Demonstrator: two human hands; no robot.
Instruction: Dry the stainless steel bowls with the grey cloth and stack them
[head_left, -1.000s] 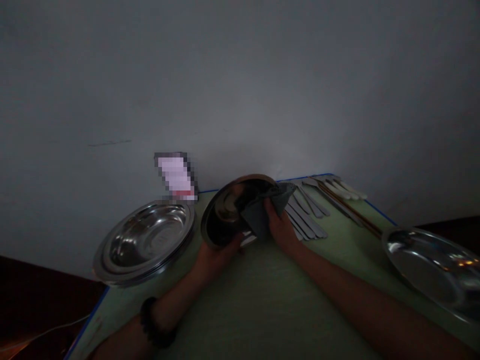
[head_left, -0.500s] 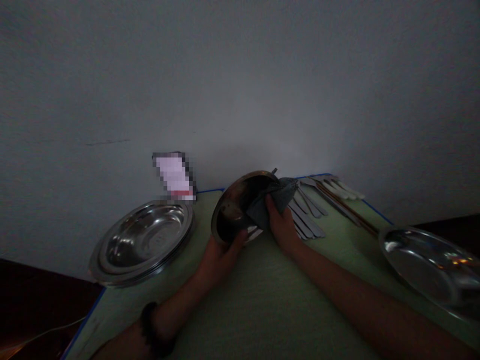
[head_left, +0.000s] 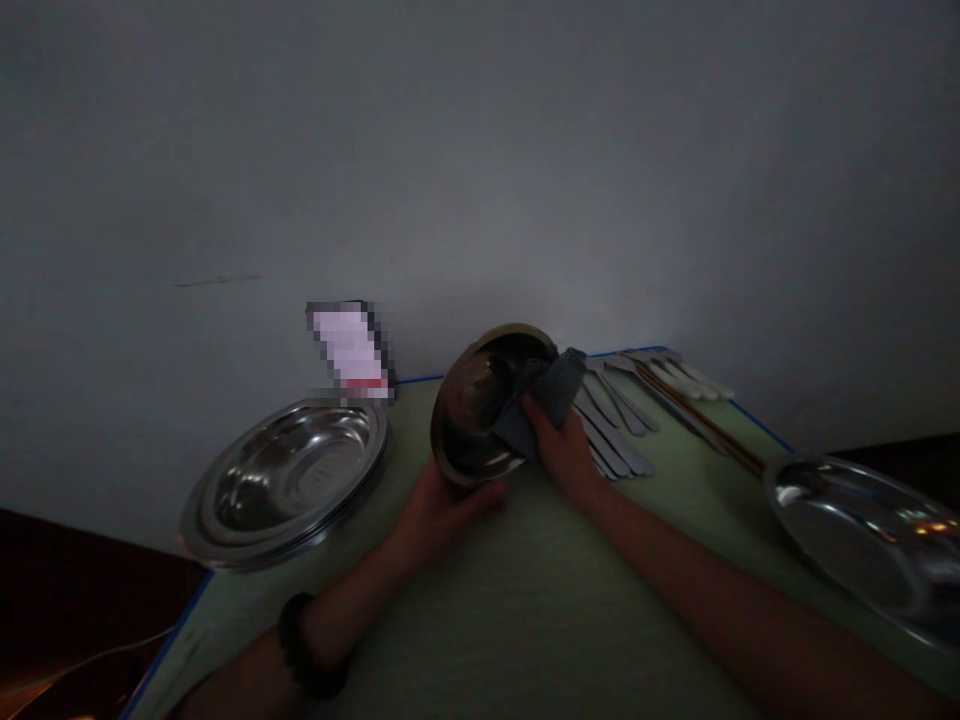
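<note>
A black beaded bracelet [head_left: 296,640] encircles the left wrist, above the near part of the green tabletop [head_left: 480,620]. The left hand [head_left: 435,515] is positioned at the lower left of a tilted stainless-steel bowl [head_left: 469,400]. Its thumb extends just below the near rim; the other fingers are mostly hidden by the bowl, so whether they close on it cannot be told. The bowl lies beyond the left hand and to the left of the right hand, its open side facing the wearer and toward the right.

The right hand [head_left: 562,450] is clamped on a gray cloth [head_left: 559,390], with the thumb against the near face. The cloth overlaps the right side of the bowl, and one part reaches into the interior.

At right, well apart from both hands, is an oval steel basin [head_left: 832,540]. At left, near the table edge, sits a stack of steel basins [head_left: 300,480]. Beyond the right hand lie metal flatware [head_left: 635,461], brown chopsticks [head_left: 739,450] and white-handled utensils [head_left: 709,386]. A pixelated, phone-shaped device [head_left: 349,345] stands tilted behind the stack, before the gray wall [head_left: 480,150].
</note>
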